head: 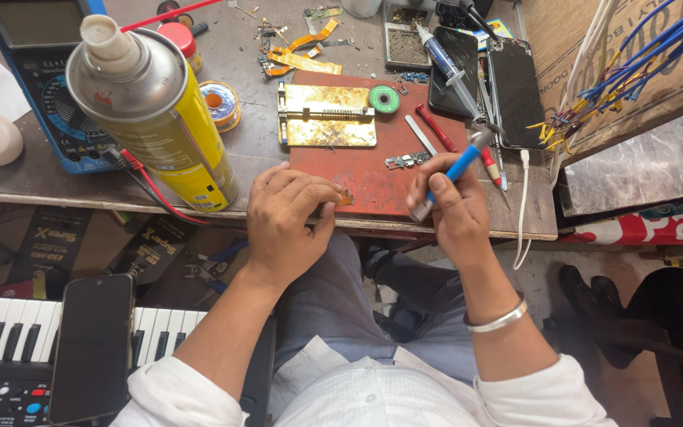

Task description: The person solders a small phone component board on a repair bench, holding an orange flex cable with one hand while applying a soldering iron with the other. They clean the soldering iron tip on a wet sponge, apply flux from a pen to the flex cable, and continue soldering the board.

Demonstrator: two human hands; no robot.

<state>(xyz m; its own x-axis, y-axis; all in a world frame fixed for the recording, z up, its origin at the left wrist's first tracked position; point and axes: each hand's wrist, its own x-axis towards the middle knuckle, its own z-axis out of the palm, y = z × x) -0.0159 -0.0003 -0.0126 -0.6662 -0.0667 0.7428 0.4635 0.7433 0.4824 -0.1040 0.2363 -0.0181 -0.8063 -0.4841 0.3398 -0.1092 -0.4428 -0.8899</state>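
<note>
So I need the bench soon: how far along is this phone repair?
Mid-job. Done: a small board lies stripped out on the red mat. In hand: the left hand pins a small part while the right hand holds a blue-handled tool. Left: two phones lie unassembled.

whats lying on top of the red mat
On the red mat: a brass holder plate, green solder-wick spool, small circuit part. The left hand covers its near corner.

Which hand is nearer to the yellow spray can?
Left. The left hand rests at the bench edge just right of the yellow spray can. The right hand, gripping a blue-handled tool, is farther right.
</note>
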